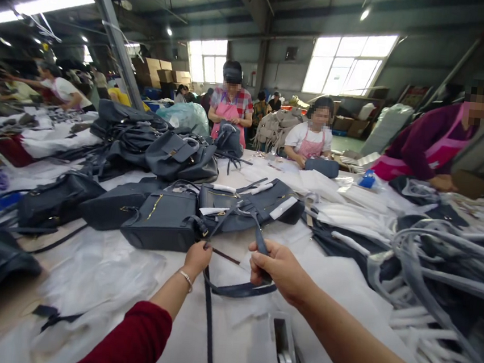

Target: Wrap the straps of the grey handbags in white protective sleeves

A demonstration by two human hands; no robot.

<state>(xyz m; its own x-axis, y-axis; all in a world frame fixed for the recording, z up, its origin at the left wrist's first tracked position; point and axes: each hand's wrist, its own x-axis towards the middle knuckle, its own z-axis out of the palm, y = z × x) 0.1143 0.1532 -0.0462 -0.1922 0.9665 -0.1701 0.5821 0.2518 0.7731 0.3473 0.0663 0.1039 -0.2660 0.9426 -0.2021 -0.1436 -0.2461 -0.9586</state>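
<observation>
My right hand (274, 265) is closed round a dark navy strap (261, 237), which loops below the fist and runs up toward the bags. My left hand (198, 259) pinches part of a dark strap near the corner of a navy handbag (166, 214) with a gold zip. From under that hand a long strap end (208, 326) hangs down across the white table covering. Just beyond both hands lies another navy bag (238, 218) with white wrapping on its straps. Exactly where the straps join is hidden.
A heap of navy bags (155, 144) rises at the back left. Wrapped handles (422, 261) are piled on the right. A grey-white dispenser (275, 350) stands close in front. Crumpled plastic (100, 276) lies at left. Several co-workers stand or sit across the table.
</observation>
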